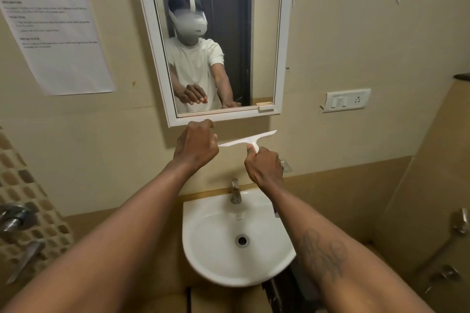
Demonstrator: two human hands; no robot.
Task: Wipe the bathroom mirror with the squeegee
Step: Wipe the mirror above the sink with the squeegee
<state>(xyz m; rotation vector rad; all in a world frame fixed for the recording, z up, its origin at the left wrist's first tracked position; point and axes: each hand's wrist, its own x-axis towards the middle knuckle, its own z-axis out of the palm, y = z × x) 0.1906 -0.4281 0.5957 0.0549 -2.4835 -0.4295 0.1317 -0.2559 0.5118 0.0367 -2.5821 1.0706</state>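
A person's right hand (264, 168) grips the short handle of a white plastic squeegee (248, 139), fingers wrapped round it, holding the tool in the air just below the white-framed rectangular bathroom mirror (264, 33) and above the white ceramic wall basin (213, 223). The blade runs nearly level, tilted up to the right, clear of the glass and of the beige tiled wall (356, 33) behind it. The left hand (195, 146) is curled at the blade's left tip; whether it pinches the tip cannot be told. A white printed paper sheet (58, 38) is stuck to the wall left of the mirror, its headings and lines too blurred to read. A white switch and socket plate (347, 100) sits to the mirror's right, well apart from the hands. A metal tap (236, 192) stands at the basin's back rim, directly beneath the squeegee. Bare wall lies between the mirror's lower frame edge and the tap, and both hands occupy it
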